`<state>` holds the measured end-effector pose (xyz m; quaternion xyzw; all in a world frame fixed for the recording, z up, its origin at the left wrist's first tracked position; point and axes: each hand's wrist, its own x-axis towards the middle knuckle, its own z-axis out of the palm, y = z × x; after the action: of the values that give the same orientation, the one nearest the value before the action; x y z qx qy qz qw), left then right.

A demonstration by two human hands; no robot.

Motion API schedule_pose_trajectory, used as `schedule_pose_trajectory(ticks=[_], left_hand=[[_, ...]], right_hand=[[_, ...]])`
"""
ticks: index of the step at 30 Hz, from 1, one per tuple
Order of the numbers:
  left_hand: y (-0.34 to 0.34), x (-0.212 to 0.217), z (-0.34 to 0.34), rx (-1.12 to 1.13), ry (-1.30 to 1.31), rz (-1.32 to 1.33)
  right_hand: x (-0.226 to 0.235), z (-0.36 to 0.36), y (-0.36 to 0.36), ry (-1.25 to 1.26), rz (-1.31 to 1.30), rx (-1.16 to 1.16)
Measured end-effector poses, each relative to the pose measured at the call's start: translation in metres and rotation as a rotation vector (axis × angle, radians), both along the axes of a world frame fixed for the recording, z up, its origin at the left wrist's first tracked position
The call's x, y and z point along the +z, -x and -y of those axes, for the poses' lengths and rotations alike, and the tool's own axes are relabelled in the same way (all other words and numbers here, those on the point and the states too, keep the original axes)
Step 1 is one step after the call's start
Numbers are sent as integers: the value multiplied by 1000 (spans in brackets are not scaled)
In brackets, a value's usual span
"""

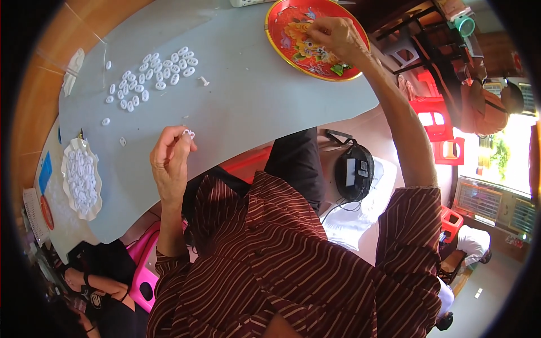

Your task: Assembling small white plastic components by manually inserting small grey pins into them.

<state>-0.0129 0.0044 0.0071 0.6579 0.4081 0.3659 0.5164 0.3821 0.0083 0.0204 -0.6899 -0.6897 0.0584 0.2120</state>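
From where I sit, the grey table (242,101) has a curving near edge, and my left hand (171,163) is just over it, the wrist crossing the lip. Thumb and forefinger pinch a small white piece (191,134). My right hand (337,38) is over the red tray (276,28) at the table's far right, fingers curled in; I cannot tell whether they grip anything. That forearm passes beyond the table's right end.

My best room to move is the grey stretch between the tray and the scattered white ovals (149,74), which lie loosely grouped ahead and to the left. A white peg-like bit (203,81) lies just right of that group, and a flat white bit (123,142) lies nearer me.

On the left, a wavy-rimmed dish (97,198) heaped with more ovals takes up the space beside the table's edge. A white cloth (73,70) lies farther up that side. A green wrapper (340,69) sits in the tray by its near rim.

Below the table, a pink stool (143,284) and a neighbour's arm (115,288) crowd the lower left. A black bag (341,174) with a cord rests between my knee and right arm, and red stools (431,118) stand farther right.
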Motion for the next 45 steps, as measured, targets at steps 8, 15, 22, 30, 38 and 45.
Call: schedule_pose_trajectory(ticks=[8,15,22,30,38,45], left_hand=[[-1,0,0,0,-14,-25],[1,-3,1,-3,-24,-27],[1,-3,0,-13,-39,5],[-5,-4,-8,40,185,286],[-15,-10,-12,129,238,390],[-13,-15,-9,47,161,419]], right_hand=[[9,10,-7,19,-38,69],[15,6,12,32,164,190],[17,4,14,77,303,-7],[23,6,119,3,-592,67],[-13,-3,196,183,-1146,148],[-15,-5,207,230,-1347,312]])
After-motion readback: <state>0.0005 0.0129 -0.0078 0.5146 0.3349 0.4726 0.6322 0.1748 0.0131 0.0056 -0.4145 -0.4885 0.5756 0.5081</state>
